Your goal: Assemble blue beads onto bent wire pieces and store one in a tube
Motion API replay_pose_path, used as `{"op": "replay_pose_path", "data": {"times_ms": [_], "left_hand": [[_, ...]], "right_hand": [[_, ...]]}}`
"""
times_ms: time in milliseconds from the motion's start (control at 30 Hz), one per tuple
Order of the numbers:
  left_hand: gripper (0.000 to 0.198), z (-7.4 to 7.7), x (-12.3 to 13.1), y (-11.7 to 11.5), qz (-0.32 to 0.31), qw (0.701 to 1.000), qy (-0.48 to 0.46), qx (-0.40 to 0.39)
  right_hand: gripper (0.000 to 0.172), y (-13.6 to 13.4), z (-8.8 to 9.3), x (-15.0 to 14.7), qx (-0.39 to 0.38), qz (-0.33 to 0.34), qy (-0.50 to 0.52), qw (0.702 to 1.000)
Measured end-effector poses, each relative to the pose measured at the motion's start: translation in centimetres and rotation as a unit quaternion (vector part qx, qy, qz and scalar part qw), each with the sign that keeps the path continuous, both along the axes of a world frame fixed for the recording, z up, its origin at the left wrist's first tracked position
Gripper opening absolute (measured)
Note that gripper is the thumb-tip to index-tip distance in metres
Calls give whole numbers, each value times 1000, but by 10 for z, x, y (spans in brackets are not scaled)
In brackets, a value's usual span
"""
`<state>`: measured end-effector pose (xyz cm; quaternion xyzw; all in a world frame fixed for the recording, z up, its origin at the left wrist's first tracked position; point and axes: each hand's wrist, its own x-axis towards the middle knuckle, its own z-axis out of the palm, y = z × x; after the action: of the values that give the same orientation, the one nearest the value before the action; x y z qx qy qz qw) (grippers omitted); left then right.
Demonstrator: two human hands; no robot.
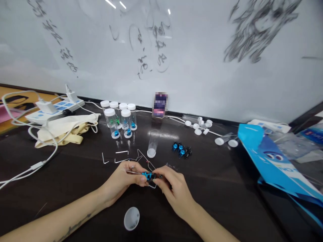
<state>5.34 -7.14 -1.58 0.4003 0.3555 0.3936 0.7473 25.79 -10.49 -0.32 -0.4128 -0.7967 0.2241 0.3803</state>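
Note:
A small blue and black part point(148, 175) is pinched between my two hands near the middle of the table. The fingers of my left hand point(131, 174) close on its blue end, and a thin metal rod crosses those fingers. At the black end, the fingertips of my right hand point(170, 181) press together. Just beyond my hands lie L-shaped hex keys point(122, 152) and some thin bent wire. A clear tube point(152, 148) stands past them on a white cap. More blue and black parts point(181, 149) form a small cluster to the right.
Several capped clear tubes point(110, 122) stand at back left, with small blue or green pieces inside. Loose white caps point(198, 132) lie at back right. A small cup point(131, 218) sits up front. Cables, a power strip point(59, 107), a cloth bag point(67, 129) and blue packaging point(272, 161) flank the table.

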Motion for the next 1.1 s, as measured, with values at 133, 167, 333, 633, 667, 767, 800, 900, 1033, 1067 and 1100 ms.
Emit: {"op": "replay_pose_path", "data": {"times_ms": [133, 167, 333, 633, 667, 767, 800, 900, 1033, 1067, 1100], "left_hand": [[14, -2, 1, 0, -3, 1000, 3, 13], [13, -2, 1, 0, -4, 1000, 3, 16], [13, 2, 2, 0, -4, 1000, 5, 20], [15, -1, 1, 1, -3, 1000, 10, 26], [14, -1, 1, 1, -6, 999, 12, 29], [14, -1, 1, 2, -11, 999, 16, 34], [15, -1, 1, 2, -12, 999, 17, 34], [16, 0, 1, 2, -14, 999, 18, 33], [16, 1, 1, 1, -12, 1000, 12, 22], [16, 1, 1, 1, -9, 1000, 9, 18], [16, 1, 1, 1, -4, 1000, 5, 14]], "right_hand": [[12, -2, -3, 1, -20, -9, 0, 1000], [15, -3, -4, 1, -26, -12, 4, 1000], [19, -3, -7, -1, -6, -22, -4, 1000], [13, 1, -9, -1, 4, -16, 5, 1000], [13, 1, -9, -1, 4, -15, 7, 1000], [11, 1, -8, -1, 7, -13, 5, 1000], [10, 2, -7, -1, 7, -11, 4, 1000], [9, 2, -5, -2, 4, -8, 2, 1000], [12, 1, -4, -1, -3, -9, 0, 1000], [15, 1, -5, 0, -6, -10, 4, 1000], [18, 0, -5, 0, -11, -11, 10, 1000]]}}
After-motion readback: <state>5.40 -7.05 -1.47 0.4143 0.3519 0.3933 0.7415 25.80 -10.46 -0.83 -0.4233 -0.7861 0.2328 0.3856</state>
